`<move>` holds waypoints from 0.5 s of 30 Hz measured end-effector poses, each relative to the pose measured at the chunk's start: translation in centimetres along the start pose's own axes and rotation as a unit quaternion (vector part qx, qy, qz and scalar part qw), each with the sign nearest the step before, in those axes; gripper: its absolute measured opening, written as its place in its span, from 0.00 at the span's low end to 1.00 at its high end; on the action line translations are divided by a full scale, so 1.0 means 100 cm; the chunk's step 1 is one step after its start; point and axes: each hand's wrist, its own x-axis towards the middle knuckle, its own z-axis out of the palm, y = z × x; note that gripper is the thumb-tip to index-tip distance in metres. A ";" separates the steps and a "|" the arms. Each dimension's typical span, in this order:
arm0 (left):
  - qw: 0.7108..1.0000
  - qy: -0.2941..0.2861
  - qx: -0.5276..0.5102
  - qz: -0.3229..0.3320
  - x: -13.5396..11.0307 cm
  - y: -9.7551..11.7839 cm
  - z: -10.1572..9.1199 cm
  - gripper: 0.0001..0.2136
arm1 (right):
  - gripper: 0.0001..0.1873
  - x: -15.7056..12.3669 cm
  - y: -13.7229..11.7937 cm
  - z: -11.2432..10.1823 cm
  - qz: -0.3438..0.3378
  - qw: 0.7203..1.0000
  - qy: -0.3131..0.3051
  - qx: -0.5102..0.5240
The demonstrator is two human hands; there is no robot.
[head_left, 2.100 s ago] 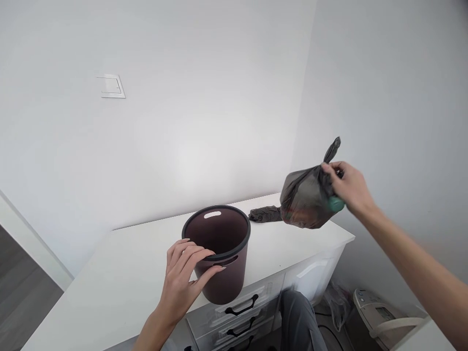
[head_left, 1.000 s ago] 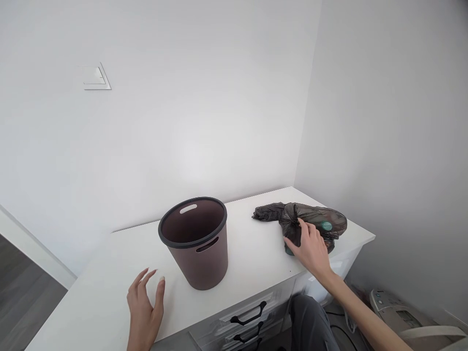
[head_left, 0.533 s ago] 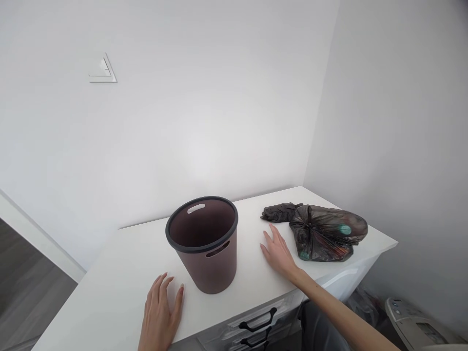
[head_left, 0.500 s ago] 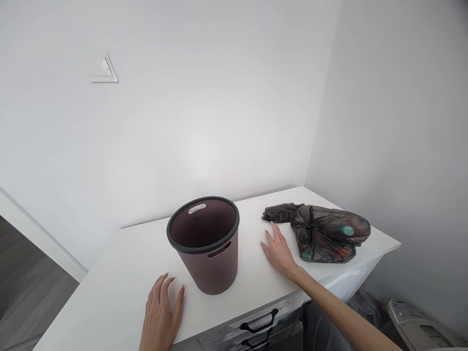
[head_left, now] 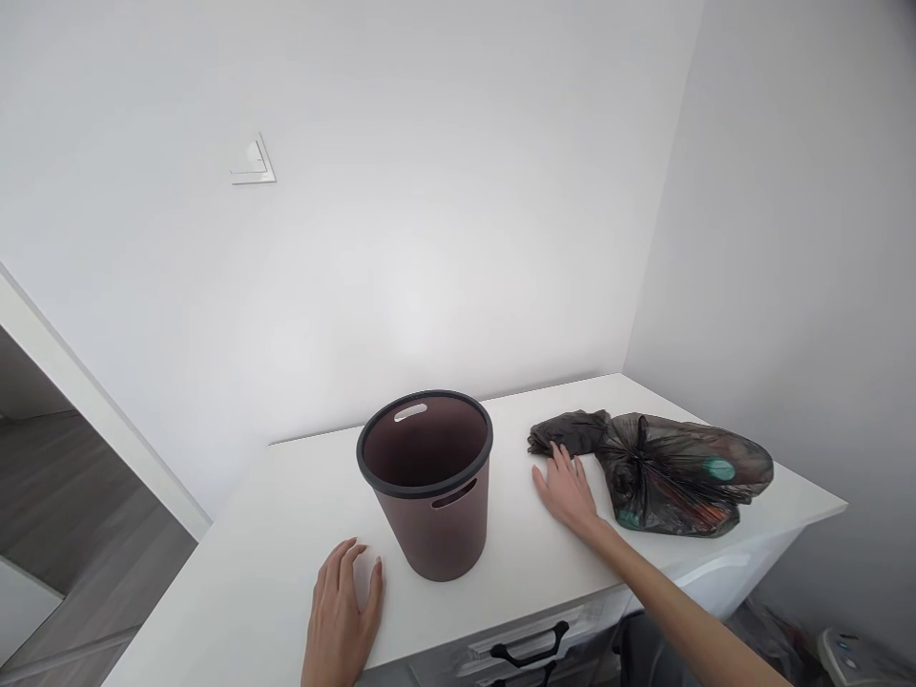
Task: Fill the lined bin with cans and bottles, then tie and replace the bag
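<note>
between 2 hands [head_left: 340, 611] [head_left: 570, 494], 1 bin [head_left: 440, 534]

Soft bright light, pale glow on wall [head_left: 415, 277] — lower right dimmer

White wall switch [head_left: 256, 170], black drawer handles [head_left: 530, 659], grey floor [head_left: 93, 496] far left.

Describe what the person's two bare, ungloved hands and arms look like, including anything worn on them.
The slim, long-fingered left hand and matching right hand show no gloves, rings or watch. Longish nails show on the left hand. The slender right forearm has no sleeve in view; the left forearm falls below the picture.
</note>
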 end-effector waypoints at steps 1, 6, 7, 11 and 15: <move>1.000 0.000 0.000 0.005 -0.001 0.000 0.000 0.19 | 0.31 -0.013 -0.001 -0.001 -0.023 1.000 -0.005 0.019; 0.999 0.014 -0.006 0.029 -0.003 0.003 -0.001 0.19 | 0.29 -0.097 -0.013 -0.019 -0.106 0.986 -0.039 0.119; 0.999 0.020 -0.009 0.033 -0.003 0.004 -0.002 0.18 | 0.28 -0.113 -0.016 -0.025 -0.108 0.982 -0.050 0.148; 0.996 0.035 -0.056 0.052 -0.009 0.018 -0.014 0.15 | 0.27 -0.166 -0.028 -0.063 -0.071 0.941 -0.108 0.314; 0.985 0.018 -0.146 0.086 -0.029 0.054 -0.038 0.13 | 0.24 -0.195 -0.049 -0.119 -0.067 0.843 -0.191 0.499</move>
